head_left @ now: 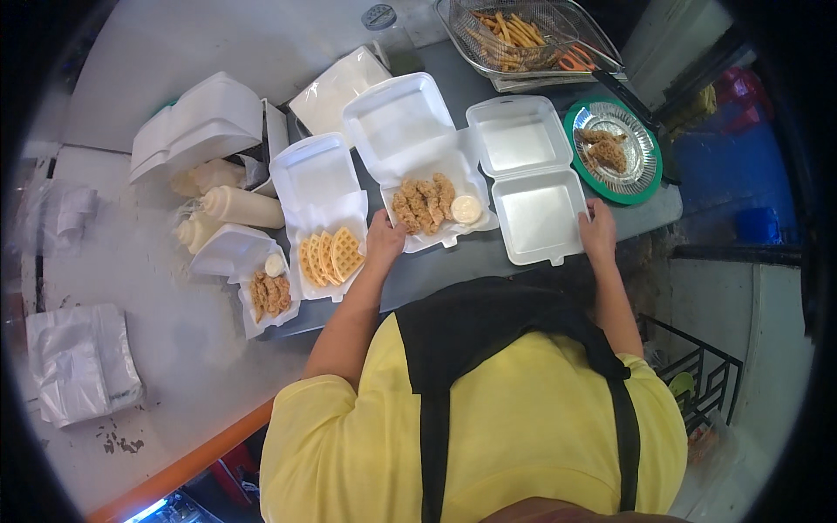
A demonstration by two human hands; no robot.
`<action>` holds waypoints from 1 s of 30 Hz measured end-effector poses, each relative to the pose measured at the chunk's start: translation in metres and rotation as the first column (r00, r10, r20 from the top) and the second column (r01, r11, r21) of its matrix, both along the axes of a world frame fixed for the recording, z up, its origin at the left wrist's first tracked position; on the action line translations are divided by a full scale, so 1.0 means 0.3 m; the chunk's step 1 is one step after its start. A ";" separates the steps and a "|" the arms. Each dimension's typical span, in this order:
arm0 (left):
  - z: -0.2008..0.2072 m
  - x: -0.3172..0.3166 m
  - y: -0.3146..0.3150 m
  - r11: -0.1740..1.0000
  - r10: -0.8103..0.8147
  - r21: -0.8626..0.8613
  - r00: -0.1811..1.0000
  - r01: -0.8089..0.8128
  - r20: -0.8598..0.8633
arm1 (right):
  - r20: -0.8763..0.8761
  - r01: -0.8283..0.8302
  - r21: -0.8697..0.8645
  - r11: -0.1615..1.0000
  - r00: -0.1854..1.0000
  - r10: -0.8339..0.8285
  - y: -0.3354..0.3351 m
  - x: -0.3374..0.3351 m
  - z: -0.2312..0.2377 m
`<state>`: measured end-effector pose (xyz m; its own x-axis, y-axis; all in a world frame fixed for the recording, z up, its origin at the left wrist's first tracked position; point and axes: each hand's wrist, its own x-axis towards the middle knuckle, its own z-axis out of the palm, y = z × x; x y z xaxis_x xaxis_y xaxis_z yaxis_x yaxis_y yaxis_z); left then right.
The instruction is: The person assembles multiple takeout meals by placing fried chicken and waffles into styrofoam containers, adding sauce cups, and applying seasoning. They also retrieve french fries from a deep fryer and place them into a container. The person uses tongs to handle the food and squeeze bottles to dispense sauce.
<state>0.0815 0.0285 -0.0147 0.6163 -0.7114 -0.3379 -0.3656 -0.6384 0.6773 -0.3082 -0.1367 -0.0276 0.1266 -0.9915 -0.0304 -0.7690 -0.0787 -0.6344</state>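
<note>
Three white foam clamshell boxes lie opened on the grey table. My left hand (385, 240) is closed at the near left corner of the middle foam box (440, 241), which holds fried chicken strips (425, 205) and a small cup of pale sauce (466, 209) on white paper. At the right, my right hand (598, 230) grips the right wall of an unfilled foam box (540, 218); some fingertips are hidden. Waffle pieces (330, 256) sit in the left foam box (314, 166). Beside it, a smaller paper-lined tray (228, 253) carries fried chicken (270, 295) and another sauce cup (275, 265).
A green-rimmed plate (656, 170) with foil holds fried chicken pieces (604, 152) at right. Behind stand a wire basket of fries (514, 39), orange-handled tongs (575, 59) and a shaker jar (392, 39). Squeeze bottles (244, 207), stacked foam boxes (200, 126) and plastic bags (83, 362) are left.
</note>
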 end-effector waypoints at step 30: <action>0.027 -0.349 -0.163 0.974 -0.190 -0.174 0.946 0.147 -0.262 | 0.540 -0.037 0.105 0.994 0.841 -0.026 0.272 -0.458 0.383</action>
